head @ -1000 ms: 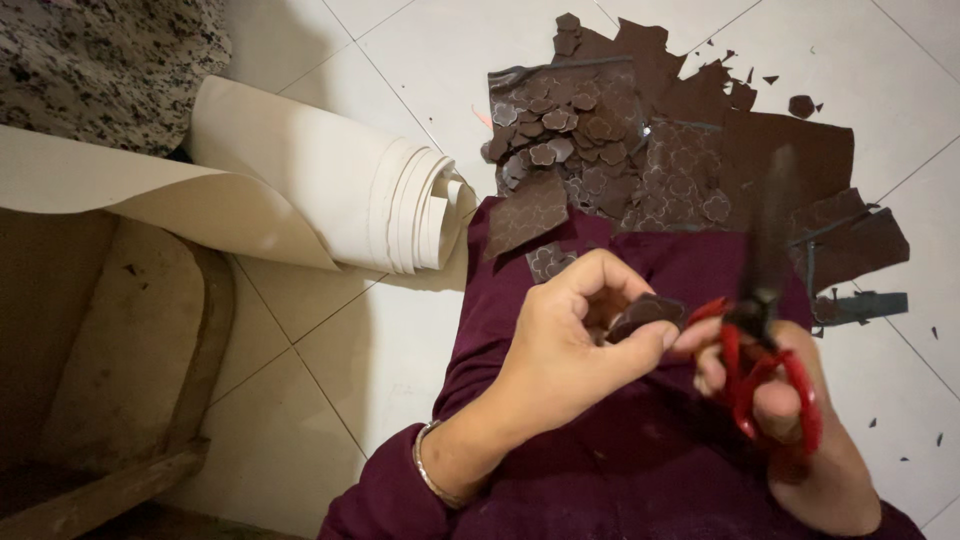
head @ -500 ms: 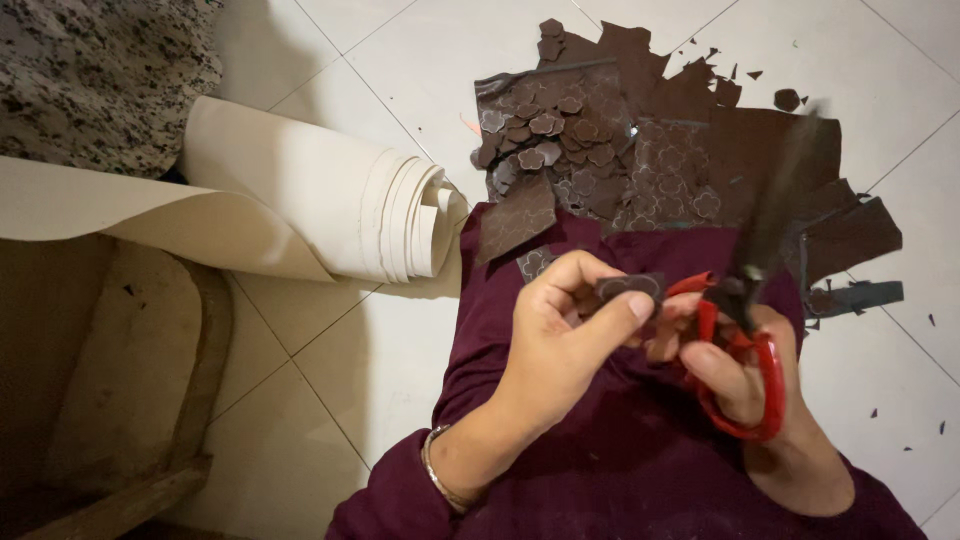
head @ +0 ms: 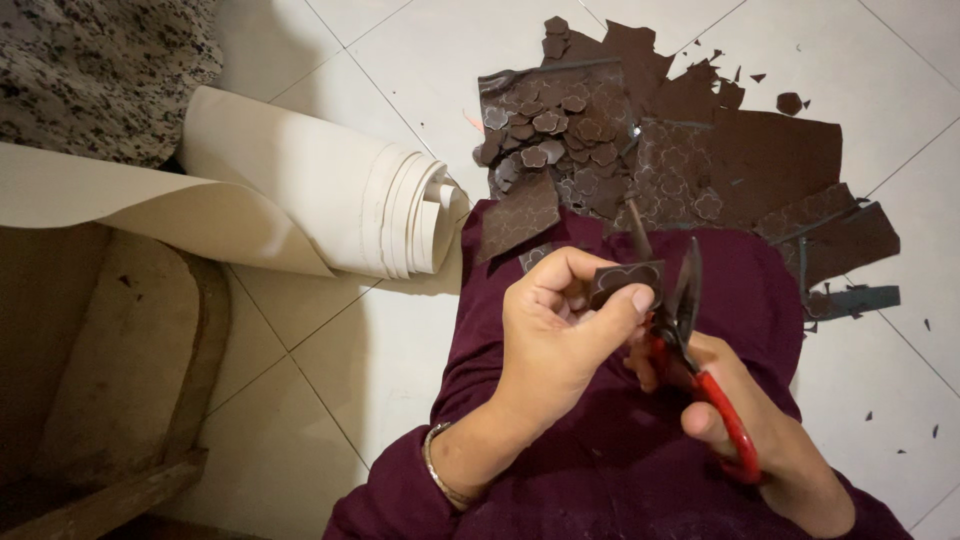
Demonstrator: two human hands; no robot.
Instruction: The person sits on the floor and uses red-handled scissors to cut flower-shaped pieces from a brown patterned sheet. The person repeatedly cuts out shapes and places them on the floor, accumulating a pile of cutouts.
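My left hand pinches a small dark brown piece marked with a flower outline, held over my maroon-clad lap. My right hand grips red-handled scissors, whose dark blades stand open and point up just right of the piece, touching its edge. A silver bangle sits on my left wrist. On the floor beyond my knees lies a pile of brown sheet material with stamped flower outlines and several cut-out flower shapes.
A roll of cream sheet material lies on the white tiled floor to the left, partly unrolled. A wooden frame stands at lower left, speckled fabric at upper left. Small brown scraps dot the tiles at right.
The scissors' blades have swung from pointing up-right to nearly upright and opened beside the piece. My left hand has turned the brown piece slightly. The view has shifted a little.
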